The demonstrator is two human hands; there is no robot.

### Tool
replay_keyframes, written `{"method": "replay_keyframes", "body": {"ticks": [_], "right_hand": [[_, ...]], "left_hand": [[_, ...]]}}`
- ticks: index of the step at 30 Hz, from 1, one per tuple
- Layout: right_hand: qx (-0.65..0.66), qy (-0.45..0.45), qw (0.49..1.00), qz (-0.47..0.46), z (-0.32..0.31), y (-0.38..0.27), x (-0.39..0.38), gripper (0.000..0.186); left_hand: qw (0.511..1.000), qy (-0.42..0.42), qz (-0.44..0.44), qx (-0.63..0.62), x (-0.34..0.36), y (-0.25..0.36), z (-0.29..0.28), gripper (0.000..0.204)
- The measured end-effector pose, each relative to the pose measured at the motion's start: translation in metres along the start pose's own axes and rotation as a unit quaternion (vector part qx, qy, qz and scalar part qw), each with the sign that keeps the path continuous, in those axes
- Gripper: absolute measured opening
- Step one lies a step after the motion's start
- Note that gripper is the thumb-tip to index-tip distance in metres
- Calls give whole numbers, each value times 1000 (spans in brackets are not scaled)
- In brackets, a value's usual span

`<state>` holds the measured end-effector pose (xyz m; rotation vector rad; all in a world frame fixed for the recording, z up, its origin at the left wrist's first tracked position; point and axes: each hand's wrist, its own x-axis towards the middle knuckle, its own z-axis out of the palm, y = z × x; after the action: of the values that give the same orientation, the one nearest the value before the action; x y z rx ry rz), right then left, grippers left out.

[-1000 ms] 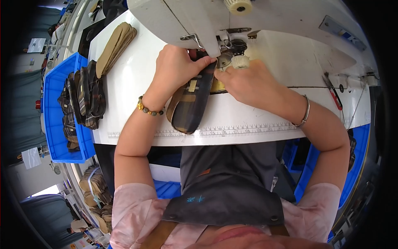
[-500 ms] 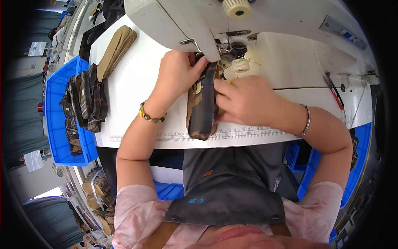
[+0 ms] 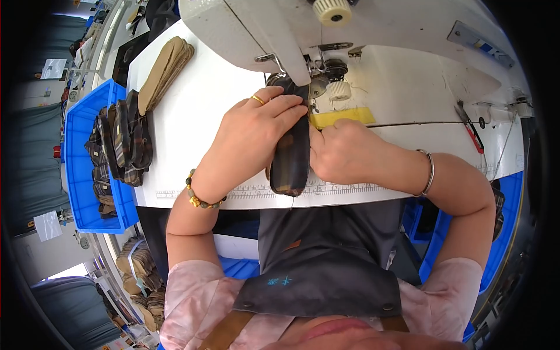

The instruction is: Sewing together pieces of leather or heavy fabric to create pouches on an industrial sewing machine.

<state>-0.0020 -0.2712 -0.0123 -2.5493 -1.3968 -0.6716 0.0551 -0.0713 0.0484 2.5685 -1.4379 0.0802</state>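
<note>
A dark plaid fabric piece (image 3: 290, 169), long with a rounded near end like a slipper, lies under the needle area of a white sewing machine (image 3: 245, 35). My left hand (image 3: 248, 131) rests across its far half, fingers stretched out flat on top of the cloth. At the right edge of the piece, my right hand (image 3: 349, 153) is closed, with the thumb and curled fingers against the cloth; the fingertips are partly hidden. The far end of the fabric runs beneath the machine head, where the stitching point is partly covered.
A yellow strip (image 3: 343, 116) lies beyond my right hand. Red-handled snips (image 3: 471, 129) rest at the right. On the left are a stack of tan sole-shaped pieces (image 3: 166, 73) and a blue bin (image 3: 76, 169) with plaid pieces (image 3: 121, 140). A printed ruler (image 3: 245, 191) follows the near edge.
My left hand has gone from pinching the cloth's far left edge to lying flat across its top. The fabric has shifted slightly right, and more of the yellow strip shows.
</note>
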Motion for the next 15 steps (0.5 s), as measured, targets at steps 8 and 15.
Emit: {"method": "replay_keyframes", "body": {"ticks": [8,15], "right_hand": [[-26,43,998,-32,0,2,-5,40],[-16,13,999,-28,-5,0,-7,39]], "left_hand": [[998,2,29,46,0,1,2,44],[997,4,37,71,1,8,7,45]]}}
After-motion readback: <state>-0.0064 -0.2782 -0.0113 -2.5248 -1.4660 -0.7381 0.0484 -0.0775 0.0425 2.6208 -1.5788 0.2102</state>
